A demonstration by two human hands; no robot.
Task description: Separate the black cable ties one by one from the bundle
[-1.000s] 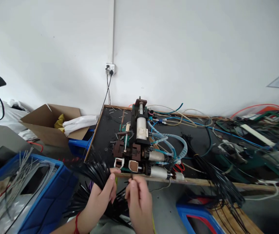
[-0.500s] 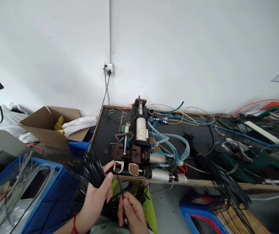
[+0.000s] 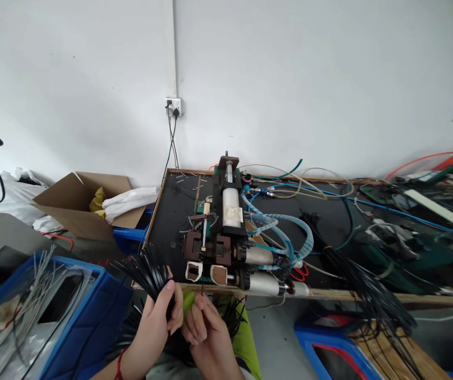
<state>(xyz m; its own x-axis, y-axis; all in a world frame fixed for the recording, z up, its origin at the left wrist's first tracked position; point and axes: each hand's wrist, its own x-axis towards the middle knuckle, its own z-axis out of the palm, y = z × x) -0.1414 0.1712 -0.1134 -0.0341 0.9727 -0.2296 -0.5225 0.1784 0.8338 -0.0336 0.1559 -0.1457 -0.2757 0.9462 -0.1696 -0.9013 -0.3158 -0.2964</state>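
Obliquely, wire bundle points forward-left, grasped by left hand; right hand pinches strand aimed forward.

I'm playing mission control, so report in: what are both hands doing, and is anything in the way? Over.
Left hand: gripping black wire bundle. Right hand: pinching thin black strand, pointed at machine. Tied bundle: off right, apart from hands.

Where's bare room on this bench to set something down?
The black benchtop between its left wooden edging and the pneumatic machine is mostly bare, pale scraps towards the back. Crowded: machine's right, with hoses and a black wire bundle.
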